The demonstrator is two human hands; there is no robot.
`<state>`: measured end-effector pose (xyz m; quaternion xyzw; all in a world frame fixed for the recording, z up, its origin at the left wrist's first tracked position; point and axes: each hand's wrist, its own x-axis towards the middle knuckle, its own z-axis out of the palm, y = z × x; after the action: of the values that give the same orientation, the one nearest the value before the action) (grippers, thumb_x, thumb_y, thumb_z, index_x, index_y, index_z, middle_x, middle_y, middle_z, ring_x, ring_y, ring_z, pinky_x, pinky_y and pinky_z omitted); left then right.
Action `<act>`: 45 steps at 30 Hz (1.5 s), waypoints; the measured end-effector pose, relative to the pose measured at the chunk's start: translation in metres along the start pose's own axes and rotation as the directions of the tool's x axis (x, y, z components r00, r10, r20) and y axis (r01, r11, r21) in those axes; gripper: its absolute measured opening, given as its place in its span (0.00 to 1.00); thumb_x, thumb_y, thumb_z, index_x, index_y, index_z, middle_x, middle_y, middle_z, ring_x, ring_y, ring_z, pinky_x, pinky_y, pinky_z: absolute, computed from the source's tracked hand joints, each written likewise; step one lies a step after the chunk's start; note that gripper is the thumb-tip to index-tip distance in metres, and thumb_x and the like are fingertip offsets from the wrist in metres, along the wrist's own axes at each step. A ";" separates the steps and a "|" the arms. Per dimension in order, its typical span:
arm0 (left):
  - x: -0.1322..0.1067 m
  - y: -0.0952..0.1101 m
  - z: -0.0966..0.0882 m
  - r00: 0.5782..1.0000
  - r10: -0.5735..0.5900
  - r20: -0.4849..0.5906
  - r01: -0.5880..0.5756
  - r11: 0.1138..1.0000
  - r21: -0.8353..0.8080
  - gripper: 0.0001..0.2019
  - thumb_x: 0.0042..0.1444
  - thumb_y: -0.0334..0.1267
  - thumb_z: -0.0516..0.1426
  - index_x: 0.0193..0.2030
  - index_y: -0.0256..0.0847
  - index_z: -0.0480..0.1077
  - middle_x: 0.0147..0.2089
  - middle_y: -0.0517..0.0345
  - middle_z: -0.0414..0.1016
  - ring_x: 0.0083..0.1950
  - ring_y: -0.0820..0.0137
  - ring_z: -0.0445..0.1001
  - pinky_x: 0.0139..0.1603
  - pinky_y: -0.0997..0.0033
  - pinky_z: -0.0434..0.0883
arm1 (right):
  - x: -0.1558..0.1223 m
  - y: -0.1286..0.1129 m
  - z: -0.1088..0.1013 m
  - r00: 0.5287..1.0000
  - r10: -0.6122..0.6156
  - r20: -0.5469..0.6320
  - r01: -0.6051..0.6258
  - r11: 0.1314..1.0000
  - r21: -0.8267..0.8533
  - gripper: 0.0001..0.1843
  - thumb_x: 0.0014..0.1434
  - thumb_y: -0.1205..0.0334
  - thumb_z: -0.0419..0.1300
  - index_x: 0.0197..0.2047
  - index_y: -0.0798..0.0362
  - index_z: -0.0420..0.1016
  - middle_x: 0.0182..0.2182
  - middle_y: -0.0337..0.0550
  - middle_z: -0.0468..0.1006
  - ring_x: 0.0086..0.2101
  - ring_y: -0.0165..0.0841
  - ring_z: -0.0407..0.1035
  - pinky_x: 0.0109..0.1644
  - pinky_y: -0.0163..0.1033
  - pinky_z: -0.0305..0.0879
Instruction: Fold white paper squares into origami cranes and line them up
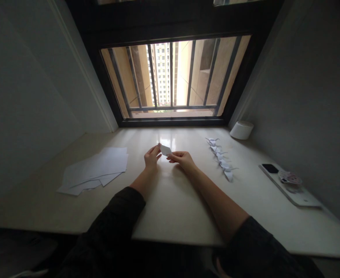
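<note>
Above the middle of the sill, a small folded piece of white paper (165, 150) is held up between both hands. My left hand (152, 155) pinches its left edge between thumb and fingertips. From the right, my right hand (183, 158) grips the lower right corner the same way. To the right of my hands, several folded white paper figures (219, 156) with thin points, like origami cranes, stand in a slanting row. A spread stack of white paper sheets (97, 168) lies to the left.
A white phone (291, 189) with a round grip on its back lies at the right, by the wall. A white cylindrical object (241, 130) stands in the far right corner. Behind the pale sill (175, 212) is a dark-framed window (172, 122) with bars outside.
</note>
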<state>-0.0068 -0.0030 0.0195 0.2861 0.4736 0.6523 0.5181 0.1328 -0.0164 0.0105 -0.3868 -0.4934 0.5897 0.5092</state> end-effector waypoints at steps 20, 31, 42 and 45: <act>0.012 0.004 -0.008 0.984 0.076 -0.163 -0.081 0.996 -0.023 0.22 0.37 0.50 0.65 0.38 0.39 0.75 0.43 0.50 0.76 0.48 0.65 0.73 0.43 0.70 0.65 | 0.000 0.005 -0.004 1.000 0.002 0.020 -0.002 1.000 -0.029 0.20 0.36 0.50 0.70 0.29 0.57 0.80 0.26 0.47 0.80 0.27 0.33 0.72 0.37 0.40 0.69; 0.002 0.000 -0.001 0.959 -0.011 0.284 -0.054 0.974 0.222 0.23 0.41 0.56 0.62 0.35 0.37 0.76 0.41 0.43 0.77 0.46 0.59 0.74 0.43 0.64 0.68 | -0.001 0.005 -0.010 0.801 -0.559 -0.217 0.356 0.735 -0.577 0.15 0.56 0.52 0.57 0.45 0.45 0.78 0.38 0.44 0.77 0.37 0.36 0.69 0.41 0.41 0.67; 0.004 -0.003 -0.004 0.957 0.005 0.291 -0.051 0.988 0.148 0.22 0.41 0.51 0.64 0.39 0.36 0.76 0.38 0.47 0.77 0.40 0.62 0.75 0.42 0.63 0.70 | -0.005 0.006 -0.006 0.837 -0.546 0.029 0.420 0.608 -0.674 0.18 0.54 0.52 0.60 0.49 0.43 0.74 0.40 0.44 0.76 0.36 0.35 0.69 0.42 0.41 0.66; 0.005 -0.004 -0.004 0.956 -0.007 0.293 -0.029 0.993 0.117 0.23 0.39 0.51 0.65 0.39 0.37 0.77 0.38 0.48 0.77 0.40 0.63 0.75 0.43 0.63 0.71 | -0.006 0.006 -0.007 0.866 -0.499 -0.030 0.356 0.658 -0.664 0.19 0.52 0.49 0.62 0.47 0.44 0.76 0.35 0.42 0.78 0.32 0.35 0.69 0.39 0.40 0.65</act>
<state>-0.0096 0.0002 0.0139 0.4128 0.4282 0.5760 0.5608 0.1392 -0.0206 0.0034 -0.4681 -0.6840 0.2046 0.5207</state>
